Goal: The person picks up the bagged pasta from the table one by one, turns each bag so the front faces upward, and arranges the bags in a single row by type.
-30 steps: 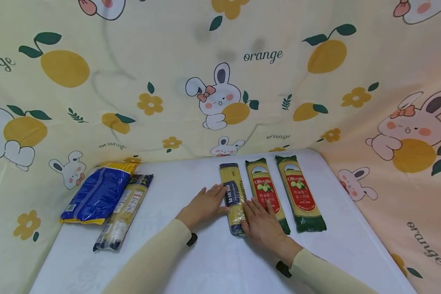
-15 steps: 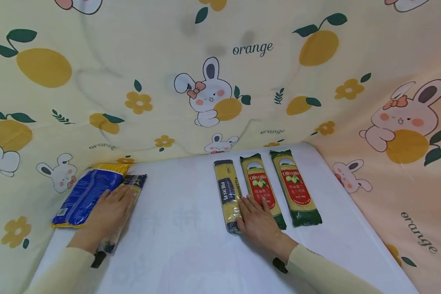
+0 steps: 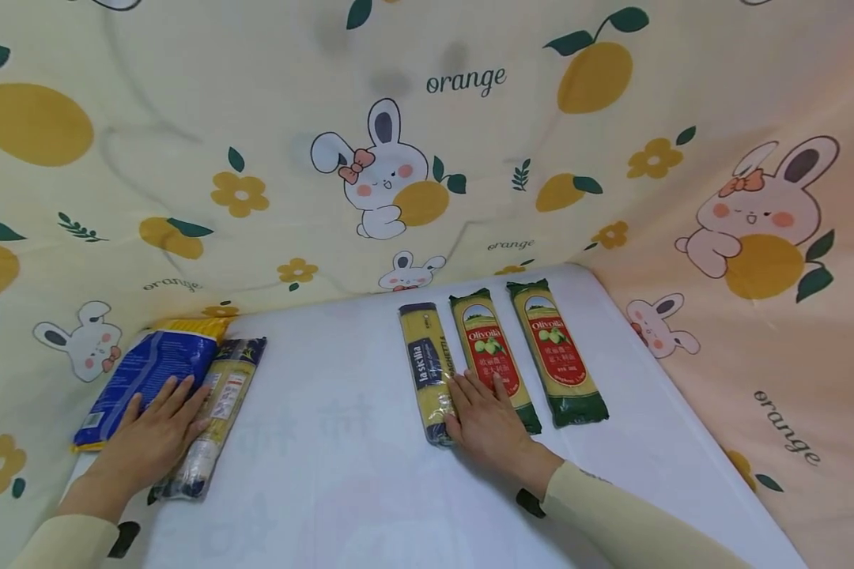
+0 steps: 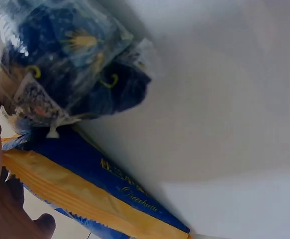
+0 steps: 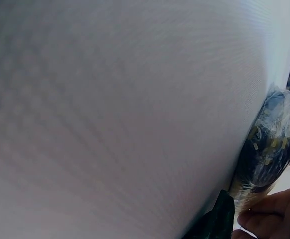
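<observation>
Two hands rest flat on pasta packets lying on a white worktop (image 3: pixel 341 442).

The left hand (image 3: pixel 153 431), fingers straight and spread, lies across a blue bag (image 3: pixel 138 375) and a clear spaghetti packet (image 3: pixel 221 403) beside it, at the left of the worktop. The right hand (image 3: pixel 485 423), fingers also straight, touches the near ends of a yellow La Sicilia packet (image 3: pixel 425 359) and a red-and-green Olivoila packet (image 3: pixel 485 344) right of centre. A second Olivoila packet (image 3: pixel 555 352) lies just to their right. Rabbit-and-orange printed cloth (image 3: pixel 427 142) hangs behind.
</observation>
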Demonstrator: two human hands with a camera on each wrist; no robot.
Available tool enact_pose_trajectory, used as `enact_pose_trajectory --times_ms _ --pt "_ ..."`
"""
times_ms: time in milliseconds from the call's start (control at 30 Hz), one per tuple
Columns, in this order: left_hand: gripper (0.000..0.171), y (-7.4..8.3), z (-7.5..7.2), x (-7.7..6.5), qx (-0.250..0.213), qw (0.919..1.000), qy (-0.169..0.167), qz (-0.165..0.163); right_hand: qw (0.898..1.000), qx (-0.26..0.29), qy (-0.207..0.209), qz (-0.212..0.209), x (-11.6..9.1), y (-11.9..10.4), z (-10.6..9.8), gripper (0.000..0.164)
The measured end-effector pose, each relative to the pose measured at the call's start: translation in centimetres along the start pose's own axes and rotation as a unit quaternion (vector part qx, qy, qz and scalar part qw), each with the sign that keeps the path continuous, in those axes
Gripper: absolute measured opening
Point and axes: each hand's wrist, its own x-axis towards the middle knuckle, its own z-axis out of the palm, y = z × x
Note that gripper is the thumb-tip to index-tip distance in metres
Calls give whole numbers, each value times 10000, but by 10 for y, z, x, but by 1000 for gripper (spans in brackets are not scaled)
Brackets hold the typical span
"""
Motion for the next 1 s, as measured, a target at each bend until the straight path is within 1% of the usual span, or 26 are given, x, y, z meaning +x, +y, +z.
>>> enact_pose_trajectory --times_ms 133,333,500,833,1000 --pt "64 1 -1 0 25 10000 -27 -41 10000 27 -35 41 0 0 0 65" --pt "65 1 0 -1 -83 10000 -17 -11 10000 81 2 26 0 0 0 65" --pt "66 0 3 -1 -86 10000 8 1 9999 128 -54 48 0 -1 0 65" --pt "73 3 9 -2 -221 9996 13 -173 9997 196 -49 111 1 -1 0 65" --pt "75 5 14 -4 -268 9995 124 -120 9997 215 7 97 1 -1 0 65"
